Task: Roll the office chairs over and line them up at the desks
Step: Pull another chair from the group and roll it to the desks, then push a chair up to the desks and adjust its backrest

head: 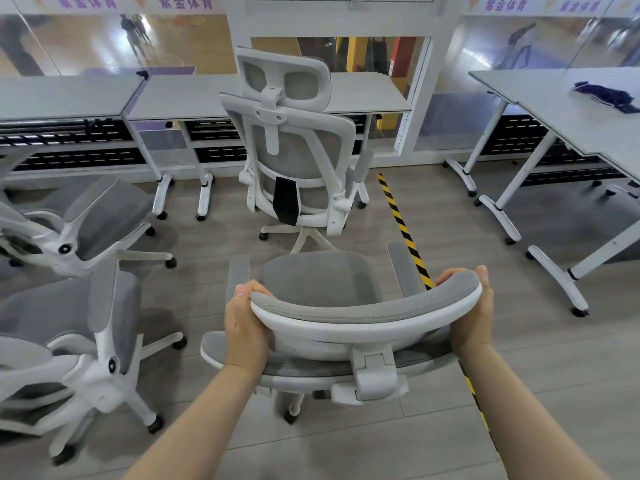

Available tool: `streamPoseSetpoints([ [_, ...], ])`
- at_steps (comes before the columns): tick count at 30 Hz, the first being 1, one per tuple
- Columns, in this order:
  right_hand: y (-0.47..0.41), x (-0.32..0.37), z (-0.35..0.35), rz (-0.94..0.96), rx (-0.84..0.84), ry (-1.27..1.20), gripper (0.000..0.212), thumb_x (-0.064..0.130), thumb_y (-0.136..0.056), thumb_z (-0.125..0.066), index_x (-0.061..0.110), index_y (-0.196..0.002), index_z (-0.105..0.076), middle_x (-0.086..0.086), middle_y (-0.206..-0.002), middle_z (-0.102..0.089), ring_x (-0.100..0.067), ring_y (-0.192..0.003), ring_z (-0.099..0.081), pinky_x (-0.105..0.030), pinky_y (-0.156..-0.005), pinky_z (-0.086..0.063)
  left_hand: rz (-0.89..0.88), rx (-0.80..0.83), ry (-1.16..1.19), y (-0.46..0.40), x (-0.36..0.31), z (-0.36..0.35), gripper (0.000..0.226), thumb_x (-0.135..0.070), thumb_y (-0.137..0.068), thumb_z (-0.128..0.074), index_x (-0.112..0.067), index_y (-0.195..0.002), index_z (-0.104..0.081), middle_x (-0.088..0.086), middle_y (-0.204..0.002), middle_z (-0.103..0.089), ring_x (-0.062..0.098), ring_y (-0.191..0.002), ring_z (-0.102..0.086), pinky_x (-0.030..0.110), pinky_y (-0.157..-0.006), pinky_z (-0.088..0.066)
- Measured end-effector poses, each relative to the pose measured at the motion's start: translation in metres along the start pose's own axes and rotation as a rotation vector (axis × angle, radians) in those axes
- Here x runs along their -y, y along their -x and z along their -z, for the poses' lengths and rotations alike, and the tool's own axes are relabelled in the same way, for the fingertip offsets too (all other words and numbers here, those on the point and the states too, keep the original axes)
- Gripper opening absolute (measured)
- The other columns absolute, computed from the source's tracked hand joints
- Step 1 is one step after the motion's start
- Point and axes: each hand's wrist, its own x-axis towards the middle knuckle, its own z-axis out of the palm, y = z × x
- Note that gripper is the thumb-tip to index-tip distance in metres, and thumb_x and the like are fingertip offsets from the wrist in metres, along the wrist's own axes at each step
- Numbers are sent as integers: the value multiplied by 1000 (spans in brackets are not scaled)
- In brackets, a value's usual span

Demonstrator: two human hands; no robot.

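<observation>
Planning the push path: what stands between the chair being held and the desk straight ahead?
In the head view, another office chair stands between the held chair and the desk, its back toward the camera. Both hands grip the headrest.

Head-worn wide-angle view, looking forward and down, close over chair headrest (pixel 363 308), desks (pixel 194 95) beyond

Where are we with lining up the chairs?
One chair already stands at the middle desk. Both the left hand and the right hand grip the headrest of a second chair, behind the first. Two chairs at left remain unplaced.
</observation>
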Motion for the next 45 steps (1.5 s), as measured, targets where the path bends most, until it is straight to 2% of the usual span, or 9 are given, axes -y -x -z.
streamPoseSetpoints([
  [6, -2, 10, -8, 39, -58, -6, 54, 20, -107, -20, 11, -63, -49, 10, -48, -54, -3, -47, -49, -17, -51, -42, -25, -19, -14, -12, -3, -6, 55, -40, -95, -23, -1, -64, -48, 8, -61, -45, 17, -61, -43, 25, -59, -38],
  [11, -8, 12, -7, -1, -56, -31, 54, 31, -106, -22, 9, -64, -48, 11, -45, -48, -5, -45, -44, -19, -49, -39, -11, -7, 7, -21, -5, -14, 51, -38, -96, -24, -7, -63, -47, 2, -58, -45, 13, -58, -41, 24, -57, -37],
  [14, -12, 14, -8, -11, -69, -53, 51, 25, -106, -22, 12, -65, -49, 12, -46, -51, -2, -44, -47, -14, -46, -39, -10, -16, 16, -23, -4, -17, 51, -37, -96, -24, -5, -65, -48, 2, -59, -46, 12, -58, -42, 24, -58, -37],
  [23, -22, 16, 5, -32, -50, -19, 59, 35, -106, -20, 8, -66, -54, 6, -49, -54, -7, -48, -51, -15, -49, -43, -7, -33, 25, -9, 2, -31, 53, -38, -96, -23, -7, -62, -48, 4, -60, -46, 15, -61, -43, 28, -59, -37],
  [30, -13, 17, 4, -60, -32, -53, 54, 35, -106, -23, 9, -68, -52, 4, -54, -52, -5, -49, -51, -14, -51, -44, -2, -35, 37, -6, 3, -25, 55, -39, -98, -22, -8, -62, -50, 1, -57, -49, 18, -61, -44, 32, -61, -38],
  [34, -13, 17, 4, -58, -37, 25, 59, 37, -105, -24, 12, -66, -59, 6, -55, -58, -5, -54, -55, -22, -61, -46, 12, -35, 37, -6, 0, -24, 53, -38, -97, -23, -8, -64, -51, 1, -61, -51, 13, -61, -46, 25, -61, -40],
  [39, -15, 25, 13, -49, 86, 135, 58, 38, -104, -27, 5, -84, -69, -8, -81, -69, -19, -78, -60, -33, -78, -43, 68, 27, -67, -7, -8, -16, 53, -29, -105, -24, -1, -77, -60, 5, -74, -60, 2, -64, -53, 13, -63, -42],
  [41, -18, 36, 17, -40, 156, 172, 58, 38, -104, -27, 3, -90, -71, -13, -94, -72, -25, -91, -61, -36, -83, -41, 56, 134, -116, -11, -12, -6, 52, -22, -107, -26, 2, -86, -66, 6, -83, -69, 4, -76, -61, 15, -71, -45],
  [45, -23, 80, 12, 3, 334, 316, 47, 31, -104, -32, 7, -100, -72, -10, -105, -74, -25, -107, -65, -38, -101, -45, -25, 370, -259, -25, -18, 19, 45, -22, -107, -30, -16, -98, -73, -2, -101, -73, 12, -102, -65, 27, -93, -48],
])
